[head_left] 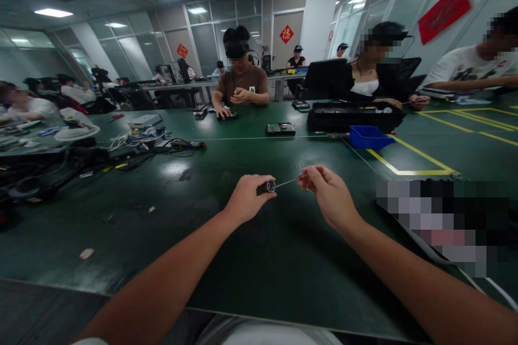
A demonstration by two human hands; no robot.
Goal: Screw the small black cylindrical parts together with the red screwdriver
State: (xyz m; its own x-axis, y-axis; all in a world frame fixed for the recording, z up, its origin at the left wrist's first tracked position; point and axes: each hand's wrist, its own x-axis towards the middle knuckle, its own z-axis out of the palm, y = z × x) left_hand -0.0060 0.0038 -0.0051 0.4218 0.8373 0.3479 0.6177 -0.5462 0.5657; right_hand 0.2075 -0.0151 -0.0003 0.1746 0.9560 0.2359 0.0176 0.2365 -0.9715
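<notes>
My left hand [250, 197] pinches a small dark cylinder [270, 186] between thumb and fingers. Its round, light-rimmed end faces towards me and to the right. A thin metal rod [286, 181], like a screwdriver shaft, reaches from the fingertips of my right hand [326, 188] to the cylinder's rim. Whether its tip is inside the cylinder or only touching it, I cannot tell. My right fingers are closed around the rod's other end, which they mostly hide. Both hands are held above the green table [259, 275].
Ahead lies a hard drive [280, 128]. A blue bin [370, 137] stands before a long black tray [356, 116] at right. Tangled cables [154, 143] spread across the left. A blurred-out object [441, 221] lies beside my right forearm. Across the table a person [243, 78] handles small parts.
</notes>
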